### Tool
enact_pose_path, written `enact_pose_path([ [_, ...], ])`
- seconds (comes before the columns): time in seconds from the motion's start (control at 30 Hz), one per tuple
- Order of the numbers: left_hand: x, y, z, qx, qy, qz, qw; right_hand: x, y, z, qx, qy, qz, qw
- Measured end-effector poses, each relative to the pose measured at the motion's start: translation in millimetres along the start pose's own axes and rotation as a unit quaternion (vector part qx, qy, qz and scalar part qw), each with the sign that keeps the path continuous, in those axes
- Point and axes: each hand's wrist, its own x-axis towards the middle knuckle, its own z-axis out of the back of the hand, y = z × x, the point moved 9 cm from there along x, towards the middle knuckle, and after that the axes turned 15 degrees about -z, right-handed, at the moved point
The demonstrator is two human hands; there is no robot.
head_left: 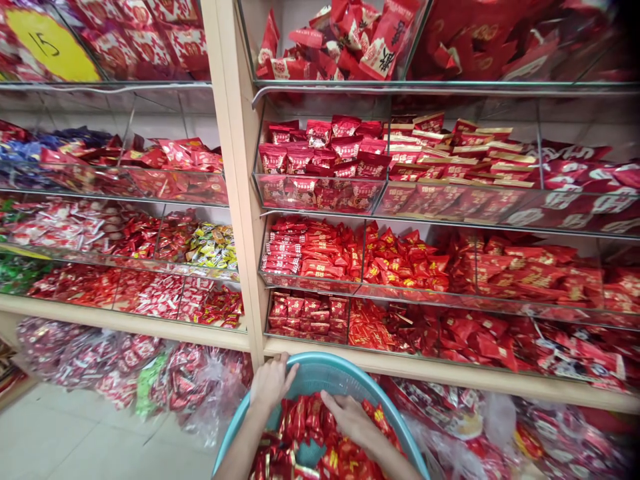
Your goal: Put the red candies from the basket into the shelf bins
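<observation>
A teal plastic basin (pixel 327 369) stands at the bottom middle, against the shelf's base board. Several red-wrapped candy packets (pixel 307 420) lie in it, some with gold print, and the teal bottom shows between them. At the basin's far left rim is my left hand (pixel 270 383), its fingers closed over the edge and the thumb on the inner side. My right hand (pixel 346 417) rests inside the basin on the red packets. Its thumb and fingers are apart, with the fingertips partly hidden among the wrappers. No packet shows in its grasp.
Tiered shelves with clear dividers hold red candy packets (pixel 320 247) ahead, and more candies (pixel 80 223) at left. A wooden post (pixel 233 167) separates the two units. Plastic bags of candy (pixel 185 380) lie beneath on the tiled floor (pixel 95 427). A yellow price card (pixel 53 43) reads 15.
</observation>
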Motion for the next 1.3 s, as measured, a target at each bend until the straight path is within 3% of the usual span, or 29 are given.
enact_pose_path([
  [0.27,0.1,0.4,-0.3,0.002,0.011,0.006,1.000,-13.5,11.5,56.7,0.070,0.014,0.011,0.997],
  [0.37,-0.5,1.4,-2.2,-0.004,0.015,0.014,1.000,-28.1,25.8,72.7,0.090,0.028,0.031,0.995],
  [0.43,-0.8,2.2,-3.7,-0.011,0.017,0.015,1.000,-46.9,49.8,83.4,0.082,0.029,0.081,0.993],
  [0.57,-0.5,4.7,-7.4,-0.026,0.013,0.009,1.000,-100.9,123.6,112.9,0.048,0.013,0.244,0.969],
  [0.67,0.0,7.2,-10.1,-0.030,0.002,0.008,1.000,-134.2,176.4,142.0,0.020,-0.044,0.344,0.938],
  [0.77,0.3,8.7,-12.3,-0.026,-0.001,0.011,1.000,-149.4,212.9,163.6,-0.008,-0.114,0.408,0.906],
  [1.1,-1.3,7.8,-10.6,-0.047,0.015,0.018,0.999,-130.9,252.4,175.8,-0.092,-0.238,0.479,0.840],
  [1.3,-1.4,9.0,-12.9,-0.048,0.012,0.021,0.999,-111.8,301.8,171.4,-0.121,-0.281,0.497,0.812],
])
